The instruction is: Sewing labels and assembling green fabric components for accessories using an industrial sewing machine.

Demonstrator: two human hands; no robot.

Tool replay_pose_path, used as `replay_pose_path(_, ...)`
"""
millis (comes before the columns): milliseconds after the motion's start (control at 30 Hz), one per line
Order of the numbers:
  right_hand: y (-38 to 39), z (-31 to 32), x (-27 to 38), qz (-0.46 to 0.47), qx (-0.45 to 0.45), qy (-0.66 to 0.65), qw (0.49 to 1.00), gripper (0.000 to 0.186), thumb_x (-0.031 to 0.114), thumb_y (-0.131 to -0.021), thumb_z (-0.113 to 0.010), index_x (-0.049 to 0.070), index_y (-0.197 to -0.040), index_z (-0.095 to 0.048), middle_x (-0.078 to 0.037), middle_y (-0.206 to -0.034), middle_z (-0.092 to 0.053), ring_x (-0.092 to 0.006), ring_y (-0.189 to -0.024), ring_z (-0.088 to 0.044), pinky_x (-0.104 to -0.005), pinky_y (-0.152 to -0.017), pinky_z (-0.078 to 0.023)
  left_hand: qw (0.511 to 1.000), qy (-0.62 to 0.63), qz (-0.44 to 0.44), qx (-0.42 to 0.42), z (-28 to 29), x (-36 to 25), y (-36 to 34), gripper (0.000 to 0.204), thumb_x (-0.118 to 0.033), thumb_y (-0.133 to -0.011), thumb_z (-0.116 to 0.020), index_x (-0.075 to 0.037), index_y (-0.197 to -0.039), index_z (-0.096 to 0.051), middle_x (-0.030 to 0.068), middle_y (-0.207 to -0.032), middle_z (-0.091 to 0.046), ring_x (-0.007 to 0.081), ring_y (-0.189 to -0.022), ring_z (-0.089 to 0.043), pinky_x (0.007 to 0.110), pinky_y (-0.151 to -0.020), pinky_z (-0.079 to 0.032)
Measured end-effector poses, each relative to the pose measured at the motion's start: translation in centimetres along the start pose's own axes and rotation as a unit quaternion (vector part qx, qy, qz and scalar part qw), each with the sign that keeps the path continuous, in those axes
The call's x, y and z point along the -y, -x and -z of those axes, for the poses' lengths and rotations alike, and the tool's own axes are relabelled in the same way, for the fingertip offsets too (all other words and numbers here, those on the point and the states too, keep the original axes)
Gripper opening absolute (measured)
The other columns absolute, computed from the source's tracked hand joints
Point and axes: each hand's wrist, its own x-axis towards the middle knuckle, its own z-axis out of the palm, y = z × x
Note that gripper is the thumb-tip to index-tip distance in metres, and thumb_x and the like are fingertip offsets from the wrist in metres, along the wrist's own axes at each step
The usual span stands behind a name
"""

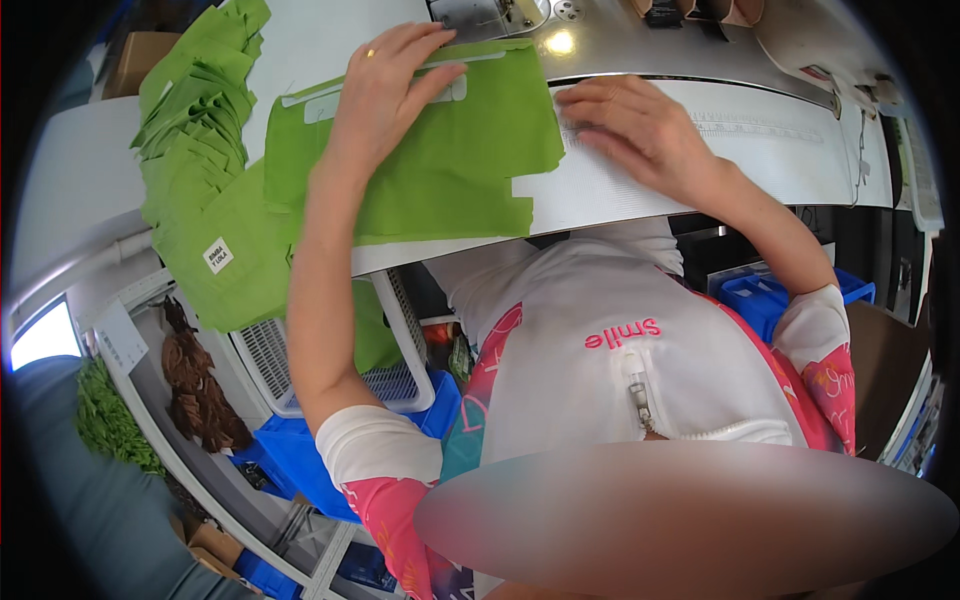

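Note:
A flat piece of green fabric [450, 185] lies on the white sewing table in front of me, a notch cut into its right edge. Along its far edge rests a pale translucent strip-shaped template [323, 106], partly covered by my left hand. My left hand [392, 88] presses down there with its fingers stretched out and the thumb apart. Just past the fabric's right edge is my right hand [640, 130], its fingers extended toward that edge and the thumb spread below them. I see nothing held in it; whether its fingertips touch the cloth I cannot tell.
Metal sewing machine parts [490, 15] stand at the table's far side. A ruler scale [760, 128] runs along the table at right. More green fabric pieces [200, 130] are heaped at left, some hanging over a white basket [405, 325]. Blue bins [310, 470] sit below.

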Motion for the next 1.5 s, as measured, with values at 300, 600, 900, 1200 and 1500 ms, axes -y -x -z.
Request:
replay_pose_path(300,0.0,0.7,-1.3,-0.118,-0.112,-0.027,0.986,0.023,0.017,-0.082,-0.066,0.001,-0.098,-0.065,-0.011,-0.101,-0.066,-0.0278,-0.093,-0.059,-0.0348,-0.078,-0.048,0.908,0.159,0.177,0.346,1.8,-1.5,-5.0,0.03,-0.027,-0.079,-0.069,0.0,-0.092,-0.062,0.0065,-0.075,-0.064,0.0142,-0.068,-0.058,0.028,-0.064,-0.045)
replay_pose_path(600,-0.6,1.8,2.2,-0.294,-0.014,-0.431,0.853,0.017,0.014,-0.088,-0.062,-0.002,-0.092,-0.064,-0.002,-0.079,-0.062,-0.0067,-0.07,-0.055,-0.0219,-0.063,-0.044,0.827,0.478,0.276,0.108,2.6,-11.1,1.0,0.023,-0.006,-0.082,-0.066,0.003,-0.103,-0.06,0.004,-0.09,-0.065,0.0068,-0.081,-0.059,0.02,-0.072,-0.046)
replay_pose_path(900,-0.9,3.0,3.9,-0.163,-0.002,-0.221,0.961,0.013,0.011,-0.086,-0.062,-0.002,-0.087,-0.061,-0.008,-0.077,-0.061,-0.0148,-0.07,-0.057,-0.0273,-0.062,-0.044,0.786,0.557,0.268,0.0,0.5,-13.6,2.7,0.03,0.002,-0.078,-0.069,0.004,-0.107,-0.06,0.0054,-0.094,-0.064,0.01,-0.083,-0.06,0.024,-0.077,-0.048)
replay_pose_path(1200,0.1,1.7,5.0,-0.247,-0.046,-0.266,0.931,0.015,0.014,-0.085,-0.06,-0.001,-0.089,-0.058,-0.013,-0.064,-0.058,-0.0193,-0.051,-0.053,-0.0301,-0.049,-0.041,0.867,0.358,0.238,-0.253,-2.3,-16.3,3.9,0.031,-0.002,-0.071,-0.076,-0.002,-0.099,-0.063,0.0043,-0.088,-0.062,0.0159,-0.082,-0.058,0.029,-0.076,-0.047)
replay_pose_path(1500,0.6,0.2,6.2,-0.196,-0.12,-0.283,0.931,0.016,0.016,-0.089,-0.058,0.0,-0.091,-0.058,-0.01,-0.071,-0.063,-0.0134,-0.053,-0.053,-0.0271,-0.048,-0.041,0.941,0.119,0.13,-0.289,-3.1,-17.1,4.5,0.025,-0.005,-0.072,-0.075,-0.005,-0.095,-0.063,0.0045,-0.087,-0.064,0.0204,-0.08,-0.058,0.033,-0.077,-0.043)
